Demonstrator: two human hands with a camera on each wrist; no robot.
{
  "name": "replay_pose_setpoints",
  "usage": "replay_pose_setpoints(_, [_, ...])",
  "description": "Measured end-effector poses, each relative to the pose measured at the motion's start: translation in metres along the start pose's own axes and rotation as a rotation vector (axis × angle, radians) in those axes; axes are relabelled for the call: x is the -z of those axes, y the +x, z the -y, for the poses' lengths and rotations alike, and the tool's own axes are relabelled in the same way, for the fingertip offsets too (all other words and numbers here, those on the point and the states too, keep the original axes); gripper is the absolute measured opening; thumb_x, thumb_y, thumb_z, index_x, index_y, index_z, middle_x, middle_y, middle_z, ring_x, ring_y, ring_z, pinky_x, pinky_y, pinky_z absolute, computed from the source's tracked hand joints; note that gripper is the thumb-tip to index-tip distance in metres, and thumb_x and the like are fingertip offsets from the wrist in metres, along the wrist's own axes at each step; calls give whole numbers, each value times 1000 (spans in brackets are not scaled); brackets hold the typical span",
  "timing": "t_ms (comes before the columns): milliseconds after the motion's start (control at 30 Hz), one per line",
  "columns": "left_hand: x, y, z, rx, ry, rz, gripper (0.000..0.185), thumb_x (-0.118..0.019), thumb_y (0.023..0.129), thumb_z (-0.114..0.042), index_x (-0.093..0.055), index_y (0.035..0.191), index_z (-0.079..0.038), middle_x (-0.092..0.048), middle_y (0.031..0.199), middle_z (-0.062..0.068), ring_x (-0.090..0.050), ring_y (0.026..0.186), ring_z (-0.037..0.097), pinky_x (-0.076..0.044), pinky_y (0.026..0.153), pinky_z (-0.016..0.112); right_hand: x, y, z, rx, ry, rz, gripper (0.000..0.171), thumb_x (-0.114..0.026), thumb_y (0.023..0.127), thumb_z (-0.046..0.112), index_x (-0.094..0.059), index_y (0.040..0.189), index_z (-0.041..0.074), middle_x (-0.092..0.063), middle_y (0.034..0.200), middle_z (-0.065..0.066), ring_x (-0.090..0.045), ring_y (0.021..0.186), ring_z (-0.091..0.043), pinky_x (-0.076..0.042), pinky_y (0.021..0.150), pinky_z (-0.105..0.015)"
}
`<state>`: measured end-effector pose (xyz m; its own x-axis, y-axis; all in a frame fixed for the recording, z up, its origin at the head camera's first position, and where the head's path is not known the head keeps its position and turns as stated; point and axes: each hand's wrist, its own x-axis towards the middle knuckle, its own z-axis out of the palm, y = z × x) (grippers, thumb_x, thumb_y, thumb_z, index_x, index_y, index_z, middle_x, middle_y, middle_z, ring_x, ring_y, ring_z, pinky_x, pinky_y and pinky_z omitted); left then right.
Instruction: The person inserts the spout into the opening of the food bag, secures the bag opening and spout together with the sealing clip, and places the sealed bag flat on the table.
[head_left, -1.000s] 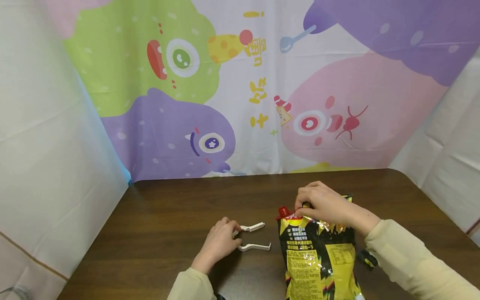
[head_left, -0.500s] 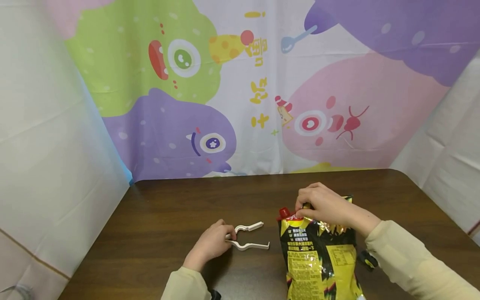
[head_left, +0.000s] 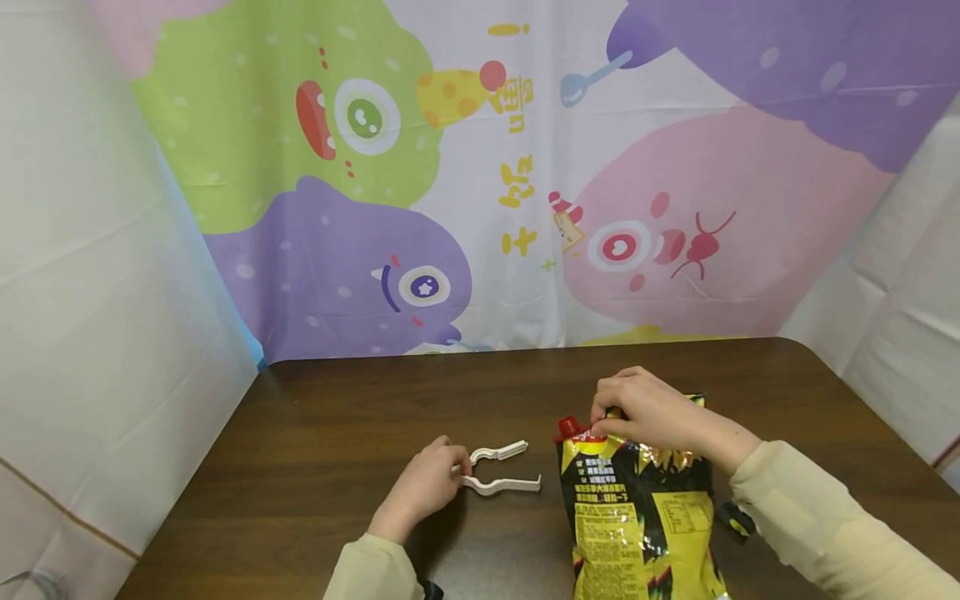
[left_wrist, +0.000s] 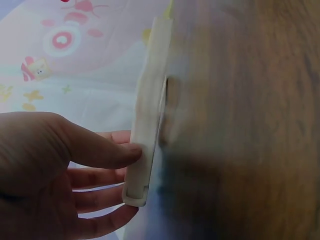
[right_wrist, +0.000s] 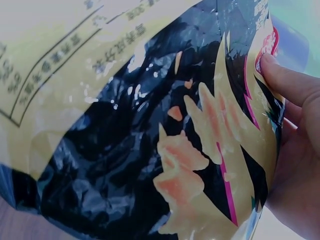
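A white plastic bag clip (head_left: 500, 471) lies spread in a V on the dark wooden table (head_left: 337, 433). My left hand (head_left: 427, 483) pinches its hinged end; the left wrist view shows the thumb and fingers on the clip (left_wrist: 146, 135). A yellow and black snack bag (head_left: 637, 508) lies to the right, its top folded. My right hand (head_left: 645, 408) grips that folded top edge. In the right wrist view the thumb presses the bag (right_wrist: 165, 130) near its top corner.
A cartoon-monster backdrop (head_left: 480, 175) hangs behind the table, with white sheets at both sides. The table's far edge runs along the backdrop. Bare wood lies left of the clip and behind both hands.
My left hand has closed onto the clip's hinged end and shifted slightly left. The clip's arms have drawn a little closer together. The right hand and bag have stayed put.
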<state>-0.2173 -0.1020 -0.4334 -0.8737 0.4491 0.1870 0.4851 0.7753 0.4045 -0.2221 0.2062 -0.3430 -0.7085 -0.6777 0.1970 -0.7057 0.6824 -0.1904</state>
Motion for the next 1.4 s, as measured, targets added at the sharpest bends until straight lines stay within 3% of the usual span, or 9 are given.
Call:
replay_pose_setpoints(367, [-2, 1, 2, -7, 18, 21, 14, -69, 71, -2, -62, 71, -15, -53, 77, 0, -51, 68, 15, -42, 62, 31, 0, 2, 2, -10, -1, 22, 10, -64, 82, 33, -59, 73, 32, -47, 73, 23, -45, 64, 6, -31, 95, -44])
replay_pose_setpoints(600, [-4, 3, 2, -18, 39, -13, 14, -69, 70, -2, -62, 71, -14, -53, 77, 0, -53, 68, 16, -43, 62, 32, 3, 3, 2, -12, -6, 16, 10, -65, 82, 33, -60, 74, 32, -48, 73, 23, -45, 63, 6, -31, 95, -44])
replay_pose_setpoints(933, [-4, 4, 1, -30, -22, -40, 16, -62, 76, 3, -58, 73, -12, -53, 75, 0, -53, 70, 16, -44, 65, 32, -1, 2, 2, -3, 6, 10, 10, -64, 83, 33, -60, 74, 32, -48, 73, 22, -45, 64, 6, -32, 93, -45])
replay_pose_setpoints(1400, [4, 2, 2, -51, -142, -67, 15, -66, 78, 0, -59, 76, -13, -55, 79, -3, -55, 76, 12, -45, 69, 28, -2, -2, 3, -3, 9, -18, 10, -64, 83, 32, -60, 73, 31, -48, 73, 22, -45, 64, 6, -32, 92, -45])
